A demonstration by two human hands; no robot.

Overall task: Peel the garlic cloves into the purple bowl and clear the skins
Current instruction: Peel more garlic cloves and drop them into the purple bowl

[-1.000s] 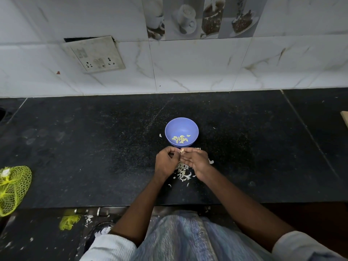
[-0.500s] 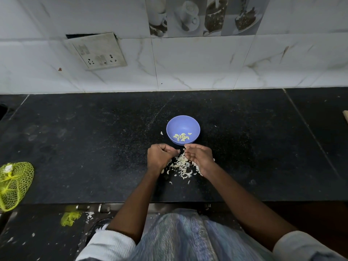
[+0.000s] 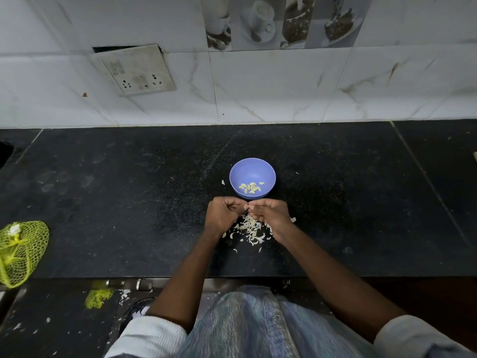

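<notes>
Peeling in progress. The purple bowl (image 3: pixel 252 178) stands on the black worktop (image 3: pixel 129 202) and holds a small heap of peeled garlic cloves (image 3: pixel 251 188). Just in front of it, the left hand (image 3: pixel 222 215) and right hand (image 3: pixel 271 214) meet fingertip to fingertip, fingers curled and pinching something small between them, probably a clove, though it is too small to tell. A pile of loose skins (image 3: pixel 249 229) lies on the worktop beneath the hands, not yet cleared.
</notes>
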